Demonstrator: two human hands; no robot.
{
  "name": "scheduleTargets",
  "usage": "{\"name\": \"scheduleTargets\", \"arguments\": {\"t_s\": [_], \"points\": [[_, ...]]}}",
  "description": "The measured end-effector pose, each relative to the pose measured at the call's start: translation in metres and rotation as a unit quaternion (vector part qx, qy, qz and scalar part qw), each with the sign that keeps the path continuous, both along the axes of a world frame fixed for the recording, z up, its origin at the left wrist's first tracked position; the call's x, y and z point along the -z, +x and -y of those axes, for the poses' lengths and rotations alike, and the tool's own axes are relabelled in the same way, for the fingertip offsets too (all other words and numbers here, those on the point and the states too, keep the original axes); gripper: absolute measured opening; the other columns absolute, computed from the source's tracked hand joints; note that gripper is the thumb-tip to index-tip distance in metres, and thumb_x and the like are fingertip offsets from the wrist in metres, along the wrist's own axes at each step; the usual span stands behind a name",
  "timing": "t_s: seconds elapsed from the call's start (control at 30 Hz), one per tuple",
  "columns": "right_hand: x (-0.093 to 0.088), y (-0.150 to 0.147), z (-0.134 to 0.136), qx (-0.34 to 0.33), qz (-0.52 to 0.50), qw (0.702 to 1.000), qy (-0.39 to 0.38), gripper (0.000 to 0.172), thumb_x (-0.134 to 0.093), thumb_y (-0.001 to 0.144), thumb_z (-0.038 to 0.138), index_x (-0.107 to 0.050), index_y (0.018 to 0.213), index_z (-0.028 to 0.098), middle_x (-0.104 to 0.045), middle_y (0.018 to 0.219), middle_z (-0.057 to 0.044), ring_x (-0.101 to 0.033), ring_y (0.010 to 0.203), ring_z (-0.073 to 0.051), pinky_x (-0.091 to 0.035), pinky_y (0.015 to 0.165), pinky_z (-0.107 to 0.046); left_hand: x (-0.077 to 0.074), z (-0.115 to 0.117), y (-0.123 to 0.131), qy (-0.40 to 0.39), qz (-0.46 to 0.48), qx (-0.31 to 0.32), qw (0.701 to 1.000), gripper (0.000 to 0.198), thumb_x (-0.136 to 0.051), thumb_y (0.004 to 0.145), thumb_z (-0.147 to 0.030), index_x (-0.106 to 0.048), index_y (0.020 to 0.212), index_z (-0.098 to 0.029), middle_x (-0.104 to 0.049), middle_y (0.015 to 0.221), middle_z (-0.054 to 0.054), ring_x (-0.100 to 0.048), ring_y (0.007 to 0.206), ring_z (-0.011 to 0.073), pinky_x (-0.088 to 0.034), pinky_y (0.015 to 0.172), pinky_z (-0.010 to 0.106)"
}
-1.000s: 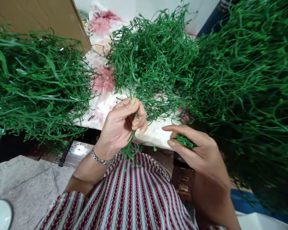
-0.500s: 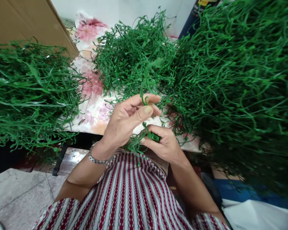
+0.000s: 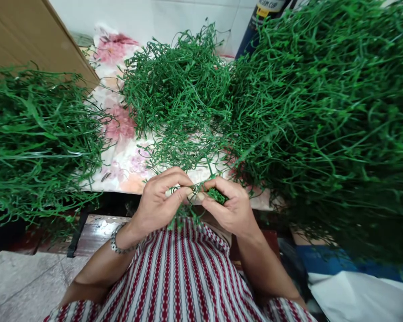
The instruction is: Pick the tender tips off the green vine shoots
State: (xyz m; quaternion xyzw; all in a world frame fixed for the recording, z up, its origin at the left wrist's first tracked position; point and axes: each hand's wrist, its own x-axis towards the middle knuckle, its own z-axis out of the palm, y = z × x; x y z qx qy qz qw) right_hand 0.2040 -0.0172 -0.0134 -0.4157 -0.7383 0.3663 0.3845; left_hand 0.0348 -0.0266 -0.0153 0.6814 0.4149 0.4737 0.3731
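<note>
Hands meet right at the counter edge, over the striped lap. Left hand is pinched shut on a thin green plastic stem, and right hand is curled closed around a small green bunch, fingertips nearly touching. Looks like the joining step, stem going into the bunch. Next bit probably needs a careful push without tangling in the big green heap just behind.
</note>
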Motion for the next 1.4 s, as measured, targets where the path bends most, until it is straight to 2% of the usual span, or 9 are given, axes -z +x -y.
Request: {"name": "scheduleTargets", "arguments": {"t_s": [0.13,0.23,0.37,0.53,0.73,0.87,1.1,1.27,1.4], "points": [[-0.001,0.002,-0.002,-0.011,-0.006,1.000,-0.009,0.005,-0.058,0.076,0.015,-0.055,0.072,0.017,-0.058,0.064,0.004,-0.050,0.056,-0.007,-0.040,0.057,-0.018,0.005,-0.001,-0.001,-0.054,0.070,0.000,0.996,0.004,-0.059,0.078,-0.015,-0.061,0.075,-0.017,-0.054,0.071,0.001,-0.051,0.071,0.0127,-0.039,0.063,0.025],[0.003,0.002,-0.005,0.000,-0.056,0.996,-0.069,0.005,-0.059,0.078,0.022,-0.058,0.077,0.017,-0.060,0.067,0.003,-0.053,0.059,-0.008,-0.042,0.057,-0.018,0.007,-0.002,-0.001,-0.054,0.087,-0.009,0.995,0.003,-0.060,0.077,-0.015,-0.062,0.076,-0.017,-0.054,0.071,0.000,-0.051,0.071,0.0125,-0.039,0.063,0.024],[0.010,-0.003,-0.005,0.008,-0.106,0.984,-0.143,0.030,-0.069,0.072,0.035,-0.061,0.094,0.018,-0.061,0.070,0.003,-0.053,0.057,-0.008,-0.042,0.053,-0.019,0.009,-0.001,0.002,-0.019,0.059,-0.023,0.998,0.007,-0.060,0.077,-0.011,-0.063,0.078,-0.017,-0.055,0.071,0.000,-0.051,0.071,0.0119,-0.039,0.063,0.024],[0.014,-0.011,-0.002,0.025,-0.085,0.994,-0.062,0.015,-0.066,0.075,0.031,-0.063,0.081,0.017,-0.063,0.073,0.001,-0.057,0.065,-0.009,-0.045,0.062,-0.020,0.011,0.003,0.005,0.008,0.031,-0.041,0.999,0.010,-0.059,0.076,-0.008,-0.064,0.077,-0.017,-0.056,0.068,0.001,-0.053,0.067,0.0113,-0.041,0.058,0.023],[0.015,-0.002,-0.009,-0.032,-0.017,0.999,-0.005,0.011,-0.068,0.074,0.025,-0.063,0.074,0.015,-0.058,0.065,0.002,-0.054,0.059,-0.008,-0.041,0.058,-0.019,0.011,0.005,0.001,0.058,-0.010,-0.066,0.996,0.012,-0.059,0.074,-0.005,-0.064,0.075,-0.016,-0.058,0.067,0.001,-0.054,0.065,0.0114,-0.042,0.059,0.023],[0.010,0.005,-0.015,-0.099,0.000,0.994,-0.040,0.010,-0.065,0.077,0.025,-0.063,0.077,0.015,-0.059,0.068,0.002,-0.054,0.062,-0.008,-0.040,0.061,-0.019,0.008,0.003,-0.004,0.061,-0.011,-0.065,0.996,0.010,-0.061,0.074,-0.006,-0.063,0.072,-0.016,-0.056,0.066,0.001,-0.053,0.065,0.0112,-0.041,0.059,0.024],[0.008,0.008,-0.020,-0.138,-0.018,0.985,-0.104,0.013,-0.063,0.078,0.028,-0.059,0.078,0.016,-0.059,0.073,0.002,-0.050,0.063,-0.008,-0.038,0.061,-0.018,0.011,0.001,-0.008,-0.013,0.025,-0.058,0.998,0.005,-0.060,0.077,-0.017,-0.061,0.072,-0.017,-0.057,0.075,0.002,-0.053,0.076,0.0143,-0.042,0.067,0.027],[0.013,0.002,-0.018,-0.127,-0.035,0.985,-0.111,0.012,-0.061,0.078,0.027,-0.058,0.076,0.016,-0.056,0.068,0.003,-0.049,0.061,-0.008,-0.038,0.060,-0.019,0.018,0.003,-0.002,-0.015,0.090,-0.116,0.989,0.002,-0.063,0.076,-0.020,-0.063,0.078,-0.020,-0.056,0.079,0.002,-0.053,0.081,0.0154,-0.043,0.070,0.028],[0.016,-0.005,-0.014,-0.063,-0.071,0.988,-0.125,0.012,-0.060,0.079,0.028,-0.057,0.074,0.017,-0.056,0.062,0.004,-0.049,0.057,-0.008,-0.039,0.057,-0.019,0.023,0.007,0.002,0.023,0.084,-0.180,0.980,0.002,-0.061,0.076,-0.019,-0.061,0.076,-0.020,-0.054,0.079,0.002,-0.052,0.080,0.0150,-0.042,0.069,0.028]]}}
